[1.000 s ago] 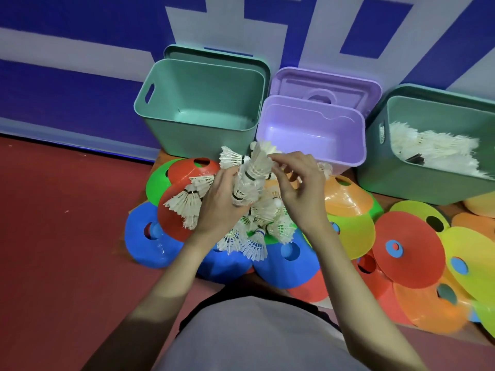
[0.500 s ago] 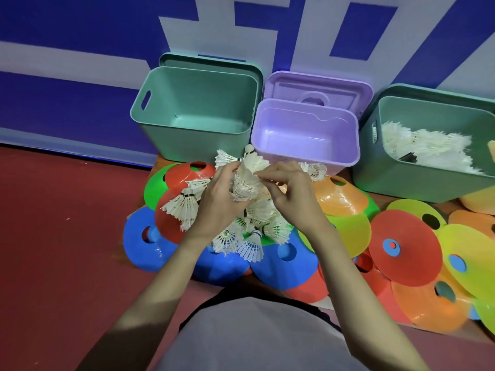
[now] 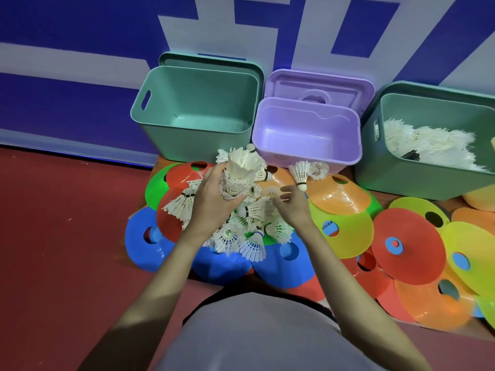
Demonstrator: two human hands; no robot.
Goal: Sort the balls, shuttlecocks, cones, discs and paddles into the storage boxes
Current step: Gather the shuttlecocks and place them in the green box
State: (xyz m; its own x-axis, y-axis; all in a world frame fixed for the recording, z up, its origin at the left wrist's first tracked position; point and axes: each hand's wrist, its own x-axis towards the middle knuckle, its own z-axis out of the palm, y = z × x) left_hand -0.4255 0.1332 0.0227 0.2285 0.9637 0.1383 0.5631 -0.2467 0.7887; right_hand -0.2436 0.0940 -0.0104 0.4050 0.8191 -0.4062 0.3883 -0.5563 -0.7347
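My left hand (image 3: 214, 195) grips a nested stack of white shuttlecocks (image 3: 241, 167) above a loose pile of shuttlecocks (image 3: 241, 236) lying on coloured discs. My right hand (image 3: 293, 203) reaches into the pile, its fingers curled around a shuttlecock (image 3: 270, 194) near the orange disc (image 3: 337, 196). Another single shuttlecock (image 3: 300, 172) lies just beyond my right fingers. Three storage boxes stand against the wall: a teal box (image 3: 192, 140) and a purple box (image 3: 308, 159), both with nothing inside, and a green box (image 3: 412, 180) at the right with several shuttlecocks inside.
Blue (image 3: 144, 236), red (image 3: 409, 250), yellow (image 3: 345, 231), green (image 3: 155, 188) and orange discs cover the floor in front of the boxes, spreading to the right. Lids stand behind the teal and purple boxes. Red floor (image 3: 61, 236) lies to the left.
My right hand has left the stack and dropped down to the pile on the right. My left hand keeps the stack and has raised it a little.
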